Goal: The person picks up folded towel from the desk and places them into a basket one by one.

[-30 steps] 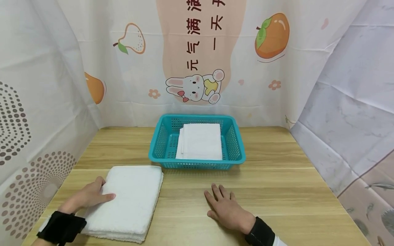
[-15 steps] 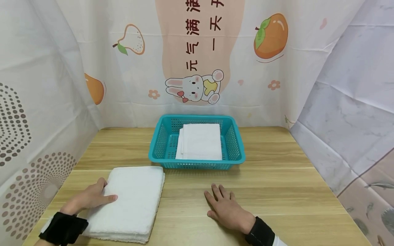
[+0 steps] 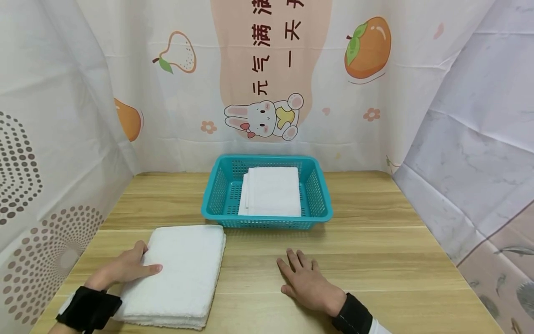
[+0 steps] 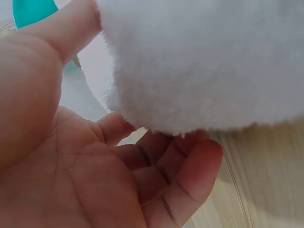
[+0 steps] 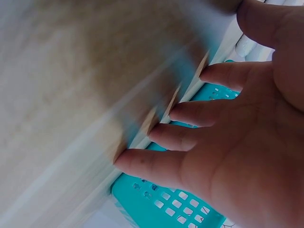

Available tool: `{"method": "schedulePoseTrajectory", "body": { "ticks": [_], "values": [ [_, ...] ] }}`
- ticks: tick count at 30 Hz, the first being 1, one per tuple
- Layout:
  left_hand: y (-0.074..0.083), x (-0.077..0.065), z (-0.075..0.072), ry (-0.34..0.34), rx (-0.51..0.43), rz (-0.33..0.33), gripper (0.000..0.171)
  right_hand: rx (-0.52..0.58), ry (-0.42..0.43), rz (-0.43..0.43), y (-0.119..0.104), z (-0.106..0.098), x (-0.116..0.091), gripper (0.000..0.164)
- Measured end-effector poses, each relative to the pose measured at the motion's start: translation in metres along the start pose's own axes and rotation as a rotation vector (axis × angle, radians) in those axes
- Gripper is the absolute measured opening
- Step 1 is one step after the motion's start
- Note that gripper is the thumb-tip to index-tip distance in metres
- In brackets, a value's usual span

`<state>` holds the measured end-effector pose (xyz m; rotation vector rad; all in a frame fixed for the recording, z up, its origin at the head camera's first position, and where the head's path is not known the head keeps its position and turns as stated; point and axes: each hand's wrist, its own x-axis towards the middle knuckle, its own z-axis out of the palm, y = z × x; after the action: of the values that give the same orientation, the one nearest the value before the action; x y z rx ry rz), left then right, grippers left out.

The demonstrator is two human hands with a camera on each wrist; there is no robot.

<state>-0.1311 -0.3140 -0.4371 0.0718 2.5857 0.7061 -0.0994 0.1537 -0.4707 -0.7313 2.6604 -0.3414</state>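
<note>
A thick folded white towel (image 3: 177, 271) lies on the table at the front left in the head view. My left hand (image 3: 125, 266) grips its left edge, thumb on top. In the left wrist view the fingers (image 4: 197, 171) curl at the towel's edge, with their tips partly hidden by it. To the right, my right hand (image 3: 308, 283) rests palm down on the wood with its fingers spread, holding nothing. Its straight fingertips touch the tabletop in the right wrist view.
A teal plastic basket (image 3: 210, 195) with perforated sides stands at the table's back middle. Inside lies a folded white cloth (image 3: 274, 192). Printed curtains (image 3: 179, 106) hang behind and on both sides of the wooden table (image 3: 367, 241).
My left hand and the folded towel have shifted slightly to the right across the table. The right hand and the basket have stayed in place.
</note>
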Motion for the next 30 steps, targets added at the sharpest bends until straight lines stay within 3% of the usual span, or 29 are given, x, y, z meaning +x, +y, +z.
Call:
{"method": "schedulePoseTrajectory", "body": {
  "ticks": [16,30],
  "values": [
    [0.009,0.001,0.002,0.0,-0.033,0.022,0.071,-0.004,0.01,-0.004,0.001,0.0,0.001,0.064],
    [0.013,0.003,0.004,-0.017,-0.006,-0.004,0.079,-0.01,0.011,-0.008,0.0,-0.001,0.0,0.063]
  ]
}}
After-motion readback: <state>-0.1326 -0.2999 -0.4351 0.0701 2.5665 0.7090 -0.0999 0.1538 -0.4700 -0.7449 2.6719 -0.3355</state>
